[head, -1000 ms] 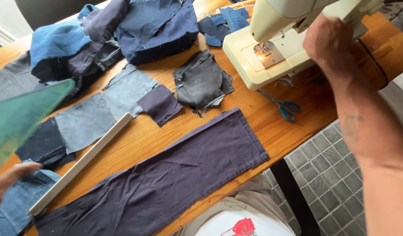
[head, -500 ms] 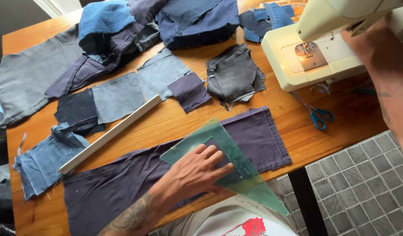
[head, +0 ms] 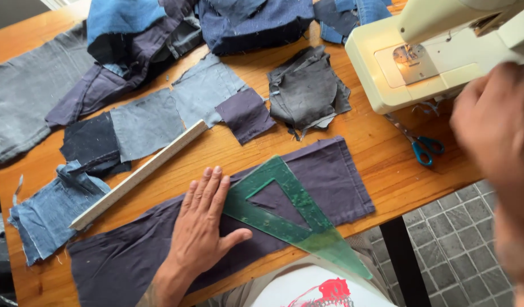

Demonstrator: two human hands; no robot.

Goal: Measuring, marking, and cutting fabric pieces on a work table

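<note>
Flat, open left hand [head: 202,227] pins long dark purple fabric strip [head: 131,256], nothing gripped; green transparent plastic set square [head: 290,213] overhanging bottom edge could slip. Right hand [head: 495,125] blurred, can't tell grip.

Left hand [head: 204,224]: palm down, pressed flat, fingers [head: 208,187] extended and close together, pointing away from body. Thumb splayed out to the right. Wrist straight, forearm [head: 159,287] entering from lower edge, tattoo partly visible near bottom. Nothing gripped.

Right hand [head: 492,122]: raised, close to camera, strongly blurred. Back of hand toward lens, fingers curled loosely downward to the left. Open or closed not determinable. Right forearm running down right edge of view, also blurred.

Hands well apart.
</note>
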